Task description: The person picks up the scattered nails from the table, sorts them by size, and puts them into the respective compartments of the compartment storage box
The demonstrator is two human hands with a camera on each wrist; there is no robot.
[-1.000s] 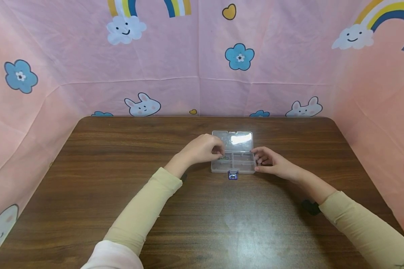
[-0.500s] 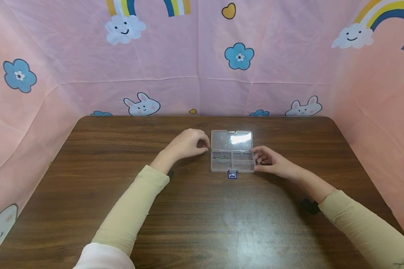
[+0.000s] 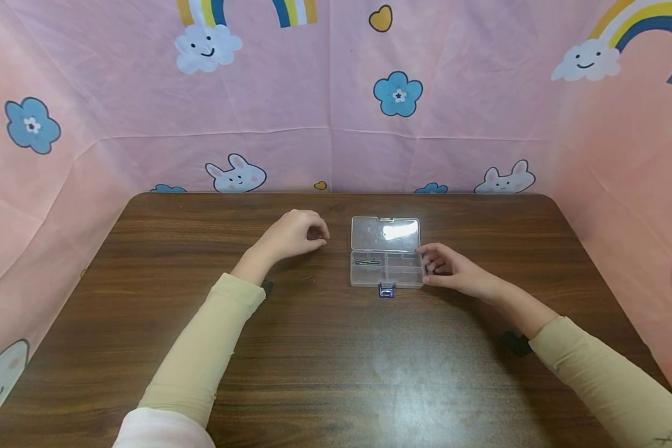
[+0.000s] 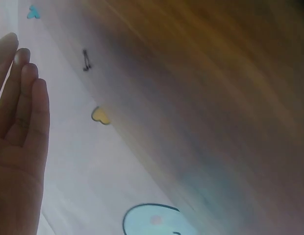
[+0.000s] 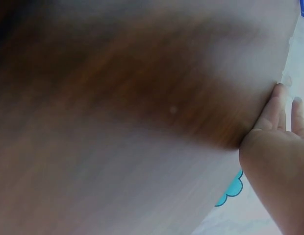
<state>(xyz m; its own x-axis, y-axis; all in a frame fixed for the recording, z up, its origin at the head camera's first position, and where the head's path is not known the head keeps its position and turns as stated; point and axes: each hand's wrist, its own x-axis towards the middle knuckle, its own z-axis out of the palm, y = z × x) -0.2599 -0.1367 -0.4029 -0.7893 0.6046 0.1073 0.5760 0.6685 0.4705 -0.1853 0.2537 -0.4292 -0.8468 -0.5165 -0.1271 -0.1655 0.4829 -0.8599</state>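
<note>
My right hand (image 3: 450,270) holds the right end of a clear plastic compartment box (image 3: 406,275), thumb by the front corner and fingers by the back one. The box's lid (image 3: 378,234) stands open at the back, and a blue latch (image 3: 387,290) hangs at the front. Thin dark, greenish strips (image 3: 368,262), too small to identify, lie in the back left compartment. To the left of the box, my left hand (image 3: 292,236) hovers with nothing visible in its loosely bent fingers. A thin pin-like piece (image 3: 308,278) lies below it; the left wrist view shows a small dark two-legged piece (image 4: 86,59).
The brown wooden table (image 3: 336,373) ends at a pink printed cloth (image 3: 291,162) behind and at both sides. Dark wrist devices (image 3: 515,343) sit under the forearms. Both wrist views are largely blurred table surface.
My left hand has drawn back from above the box's left compartments, moving left, uncovering the strips inside and the thin piece on the table. My right hand and the box have stayed put.
</note>
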